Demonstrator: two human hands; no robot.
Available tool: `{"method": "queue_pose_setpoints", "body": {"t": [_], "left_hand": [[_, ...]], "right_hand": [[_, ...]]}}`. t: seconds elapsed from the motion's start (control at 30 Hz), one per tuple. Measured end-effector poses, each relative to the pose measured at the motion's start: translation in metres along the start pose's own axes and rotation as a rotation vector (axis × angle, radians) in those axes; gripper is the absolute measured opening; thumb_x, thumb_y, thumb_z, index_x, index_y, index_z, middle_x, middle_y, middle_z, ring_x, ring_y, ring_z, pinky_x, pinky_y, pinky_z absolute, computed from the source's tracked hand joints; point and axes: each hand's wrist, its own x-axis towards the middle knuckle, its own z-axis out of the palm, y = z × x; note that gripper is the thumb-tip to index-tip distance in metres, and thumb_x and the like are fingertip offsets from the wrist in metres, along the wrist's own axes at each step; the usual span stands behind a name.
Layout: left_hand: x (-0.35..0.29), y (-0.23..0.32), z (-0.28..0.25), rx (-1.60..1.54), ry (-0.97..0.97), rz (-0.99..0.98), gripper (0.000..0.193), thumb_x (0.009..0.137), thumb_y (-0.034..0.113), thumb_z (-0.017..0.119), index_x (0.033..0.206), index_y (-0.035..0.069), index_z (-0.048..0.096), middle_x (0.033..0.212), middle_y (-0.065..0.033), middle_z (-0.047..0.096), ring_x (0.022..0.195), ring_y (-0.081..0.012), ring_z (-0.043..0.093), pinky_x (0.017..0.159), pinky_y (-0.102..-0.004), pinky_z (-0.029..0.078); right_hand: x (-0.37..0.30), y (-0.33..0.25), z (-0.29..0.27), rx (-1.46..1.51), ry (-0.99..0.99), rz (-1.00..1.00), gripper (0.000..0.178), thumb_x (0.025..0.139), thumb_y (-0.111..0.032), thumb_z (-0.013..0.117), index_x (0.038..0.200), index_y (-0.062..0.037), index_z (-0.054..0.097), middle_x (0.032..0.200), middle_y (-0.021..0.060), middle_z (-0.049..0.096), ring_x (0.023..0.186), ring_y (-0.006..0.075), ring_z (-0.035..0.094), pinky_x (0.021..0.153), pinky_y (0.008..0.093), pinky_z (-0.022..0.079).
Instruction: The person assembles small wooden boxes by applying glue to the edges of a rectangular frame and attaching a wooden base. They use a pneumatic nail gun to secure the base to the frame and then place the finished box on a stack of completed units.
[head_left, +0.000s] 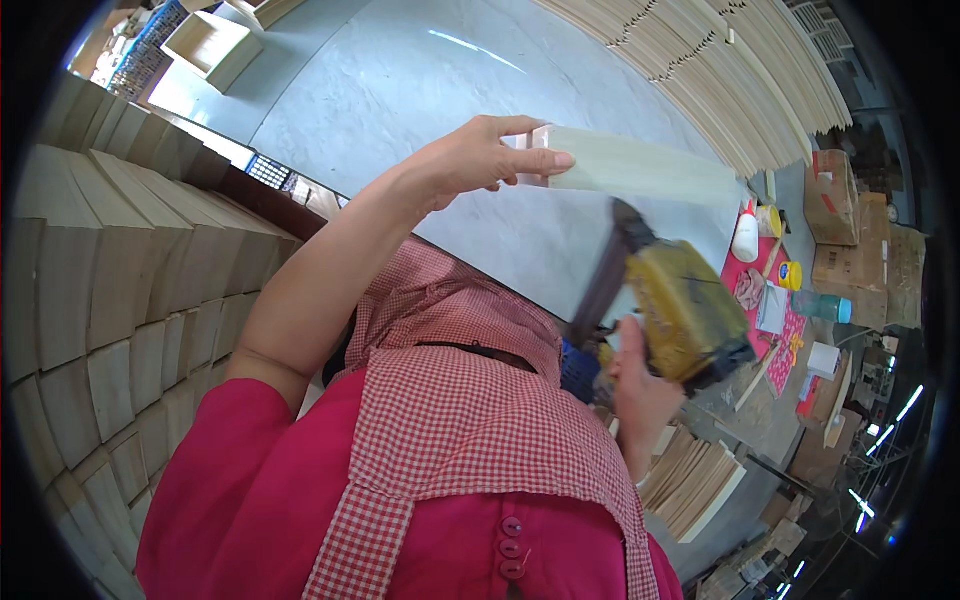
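My left hand (490,158) is closed round the left end of a pale wooden board (645,165) over the grey marbled tabletop, its thumb lying on the near face. My right hand (643,385) grips the handle of a yellow and black nail gun (690,305). The tool is smeared by motion and is held apart from the board, on its near right side. Its dark nose and magazine point toward the board and the table's near edge.
Long thin wooden strips (700,80) are piled at the far right. A white glue bottle (746,232), a yellow-lidded jar (790,275) and a water bottle (822,307) stand at right. Stacked wooden blocks (150,240) rise at left. An open wooden box (210,50) sits far left.
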Motion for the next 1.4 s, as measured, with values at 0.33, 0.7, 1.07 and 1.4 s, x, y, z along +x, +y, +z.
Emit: {"method": "queue_pose_setpoints", "body": {"t": [0.33, 0.7, 1.07, 1.4], "left_hand": [[0.016, -0.022, -0.047, 0.014, -0.159, -0.385, 0.093, 0.088, 0.081, 0.048, 0.117, -0.007, 0.06, 0.079, -0.0141, 0.065, 0.058, -0.0089, 0.052, 0.052, -0.023, 0.04], [0.071, -0.019, -0.085, 0.045, -0.182, -0.627, 0.096, 0.092, 0.087, 0.027, 0.103, -0.001, 0.063, 0.087, -0.0231, 0.072, 0.055, -0.0145, 0.059, 0.052, -0.0255, 0.045], [0.042, -0.018, -0.033, 0.539, 0.527, 0.142, 0.016, 0.088, 0.014, 0.073, 0.093, -0.001, 0.07, 0.078, -0.0078, 0.066, 0.068, -0.0158, 0.058, 0.065, -0.0317, 0.048], [0.018, -0.022, 0.043, 0.41, 0.497, 0.462, 0.024, 0.095, -0.003, 0.063, 0.116, 0.003, 0.073, 0.071, -0.0074, 0.055, 0.064, -0.0133, 0.048, 0.059, -0.0307, 0.039]], "right_hand": [[0.084, 0.151, -0.121, -0.466, 0.163, -0.089, 0.056, 0.094, -0.015, 0.069, 0.143, 0.0037, 0.049, 0.112, 0.0236, 0.07, 0.095, 0.031, 0.07, 0.081, 0.0429, 0.054], [0.123, 0.239, -0.119, -0.994, 0.149, 0.385, 0.071, 0.091, -0.025, 0.073, 0.153, -0.0122, 0.042, 0.117, 0.0239, 0.069, 0.106, 0.0442, 0.067, 0.089, 0.0535, 0.054], [0.205, 0.233, -0.102, -0.503, 0.379, -0.161, 0.05, 0.092, -0.032, 0.072, 0.128, 0.0009, 0.064, 0.119, 0.0239, 0.066, 0.112, 0.0427, 0.06, 0.097, 0.0509, 0.048], [0.347, 0.232, -0.033, -0.604, 0.353, 0.196, 0.063, 0.083, -0.045, 0.079, 0.125, -0.001, 0.062, 0.114, 0.0263, 0.069, 0.11, 0.0441, 0.066, 0.09, 0.0533, 0.053]]}}
